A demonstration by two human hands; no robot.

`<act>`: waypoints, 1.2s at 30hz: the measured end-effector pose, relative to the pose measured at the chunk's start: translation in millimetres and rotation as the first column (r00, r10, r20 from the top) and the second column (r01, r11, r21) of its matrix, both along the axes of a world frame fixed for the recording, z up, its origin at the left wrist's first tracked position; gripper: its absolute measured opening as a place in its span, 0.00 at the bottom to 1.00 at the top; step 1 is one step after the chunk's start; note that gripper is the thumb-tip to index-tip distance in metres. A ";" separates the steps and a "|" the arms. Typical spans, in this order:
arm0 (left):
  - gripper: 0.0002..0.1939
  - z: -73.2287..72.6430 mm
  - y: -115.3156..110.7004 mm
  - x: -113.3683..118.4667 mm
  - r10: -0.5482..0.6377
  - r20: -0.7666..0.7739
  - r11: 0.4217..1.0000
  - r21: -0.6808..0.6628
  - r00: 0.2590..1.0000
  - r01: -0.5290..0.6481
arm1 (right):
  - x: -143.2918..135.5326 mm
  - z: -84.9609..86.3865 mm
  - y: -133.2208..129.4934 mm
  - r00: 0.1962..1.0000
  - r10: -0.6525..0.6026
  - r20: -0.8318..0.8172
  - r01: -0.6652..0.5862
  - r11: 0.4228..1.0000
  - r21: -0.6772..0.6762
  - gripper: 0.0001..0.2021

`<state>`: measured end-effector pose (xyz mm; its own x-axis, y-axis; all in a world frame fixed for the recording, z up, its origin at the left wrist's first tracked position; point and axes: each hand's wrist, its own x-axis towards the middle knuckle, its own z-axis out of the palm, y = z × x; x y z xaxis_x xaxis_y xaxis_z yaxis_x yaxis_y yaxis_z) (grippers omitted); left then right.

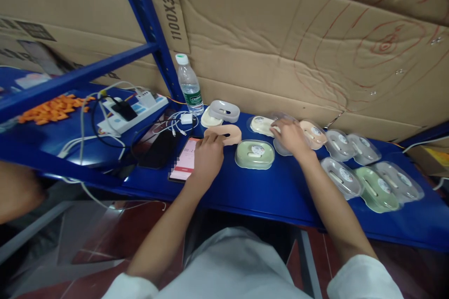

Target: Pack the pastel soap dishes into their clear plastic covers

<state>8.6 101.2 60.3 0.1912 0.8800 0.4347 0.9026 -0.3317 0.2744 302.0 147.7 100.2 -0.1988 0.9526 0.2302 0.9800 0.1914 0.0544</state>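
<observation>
My left hand [209, 156] lies over the right edge of a lit phone [185, 161], its fingertips at a peach oval piece [231, 134] with a slot. My right hand [289, 134] reaches over clear-covered oval cases at the back, its fingers near a cream case [262, 125]; whether it grips a cover cannot be made out. Between my hands sits a green case [255, 155] with a round sticker under a clear cover. A grey oval piece [224, 110] leans over a cream one [211, 118] behind my left hand.
Several covered cases, grey and green [379, 190], stand at the right of the blue table [273, 196]. A water bottle [191, 91], white cables, a power strip [133, 113] and orange pieces [52, 108] are at the left, beside a blue shelf post. Cardboard [252, 32] stands behind.
</observation>
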 end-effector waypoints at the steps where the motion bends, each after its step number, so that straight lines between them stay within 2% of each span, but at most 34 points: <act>1: 0.15 2.0 -5.6 -0.6 -0.004 0.013 1.000 0.014 1.000 0.004 | -4.1 -0.2 1.3 0.999 0.046 0.011 -0.045 0.998 -0.051 0.16; 3: 0.14 5.9 -21.3 -2.7 -0.022 0.056 0.998 0.057 0.998 0.019 | -11.8 -2.5 6.2 0.995 0.090 0.030 -0.085 0.987 -0.133 0.16; 6: 0.10 7.8 -53.2 -4.7 -0.094 0.157 0.987 0.143 0.983 0.072 | -19.4 -8.0 16.3 0.996 0.071 0.051 -0.060 0.979 -0.193 0.13; 8: 0.08 5.7 -77.5 -3.1 -0.167 0.205 0.976 0.176 0.964 0.132 | -21.7 -10.8 22.4 0.998 0.041 0.053 -0.029 0.978 -0.209 0.14; 11: 0.11 -0.1 -112.9 4.6 -0.282 0.194 0.951 0.184 0.940 0.247 | -22.6 -11.1 28.4 0.999 0.020 0.031 -0.013 0.976 -0.217 0.17; 15: 0.19 -8.3 -144.4 18.6 -0.433 0.144 0.899 0.134 0.890 0.416 | -21.3 -0.6 28.7 0.996 0.063 -0.060 -0.073 0.979 -0.190 0.17; 18: 0.22 -14.2 -148.6 25.6 -0.484 0.152 0.875 0.094 0.862 0.474 | -17.5 14.4 16.3 0.981 0.127 -0.147 -0.151 0.975 -0.163 0.19; 21: 0.21 -19.2 -141.0 26.4 -0.476 0.168 0.879 0.071 0.864 0.471 | -10.0 28.9 -18.7 0.926 0.239 -0.292 -0.277 0.956 -0.099 0.18; 23: 0.19 -21.5 -134.7 23.0 -0.461 0.182 0.887 0.075 0.869 0.455 | -2.2 32.6 -57.5 0.876 0.307 -0.371 -0.337 0.941 -0.018 0.17; 25: 0.17 -22.5 -130.6 16.7 -0.442 0.214 0.897 0.092 0.871 0.433 | 7.9 27.8 -105.4 0.870 0.307 -0.387 -0.311 0.949 0.053 0.17; 28: 0.13 -21.4 -129.7 4.3 -0.362 0.313 0.932 0.120 0.878 0.342 | 23.3 3.8 -177.8 0.881 0.234 -0.411 -0.208 0.972 0.108 0.20; 31: 0.09 -17.9 -131.5 -3.5 -0.266 0.379 0.963 0.141 0.887 0.229 | 26.7 -29.4 -227.9 0.875 0.170 -0.453 -0.141 0.985 0.098 0.25; 33: 0.09 -15.3 -132.2 -2.0 -0.253 0.385 0.966 0.153 0.888 0.209 | 18.1 -48.5 -243.4 0.859 0.173 -0.481 -0.160 0.985 0.068 0.26; 36: 0.10 -13.6 -133.3 9.7 -0.304 0.363 0.952 0.150 0.881 0.267 | -1.5 -66.5 -245.8 0.825 0.203 -0.527 -0.198 0.978 0.067 0.25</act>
<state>18.3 -32.2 46.7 0.2334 0.7643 0.6011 0.5995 -0.5998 0.5299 300.5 -98.1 33.6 -0.2306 0.9025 0.3637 0.7998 0.3887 -0.4574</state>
